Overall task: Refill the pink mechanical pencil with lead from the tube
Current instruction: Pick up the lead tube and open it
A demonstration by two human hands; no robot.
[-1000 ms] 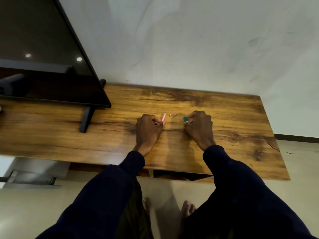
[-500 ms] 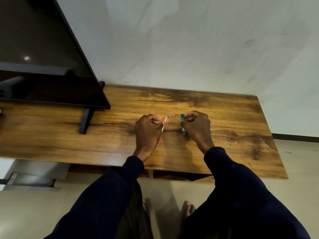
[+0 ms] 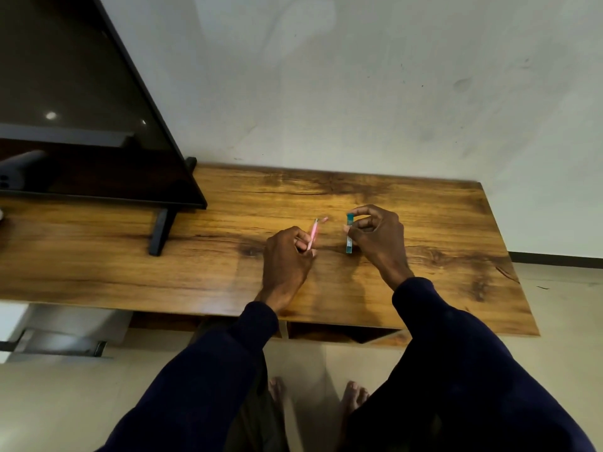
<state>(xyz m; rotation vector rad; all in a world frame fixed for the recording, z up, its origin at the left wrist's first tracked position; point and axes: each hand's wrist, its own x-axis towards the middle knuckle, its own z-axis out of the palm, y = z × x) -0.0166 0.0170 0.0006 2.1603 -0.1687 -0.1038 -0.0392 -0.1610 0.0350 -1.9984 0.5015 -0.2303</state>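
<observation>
Since a second ago, the right hand (image 3: 378, 239) has brought the lead tube (image 3: 349, 234) out of the fist, where I saw only its teal end. Most of its length now shows, standing nearly upright. Thumb and fingertips pinch its upper half, and I cannot tell whether its lower end touches the wooden table (image 3: 456, 239). The left hand (image 3: 287, 256) is curled round the lower part of the pink mechanical pencil (image 3: 313, 234), whose free end leans up and away from me. Pencil and tube are near each other but apart. A small pink piece (image 3: 324, 219) lies on the table just beyond the pencil's upper end. A dark television (image 3: 81, 93) stands at far left.
</observation>
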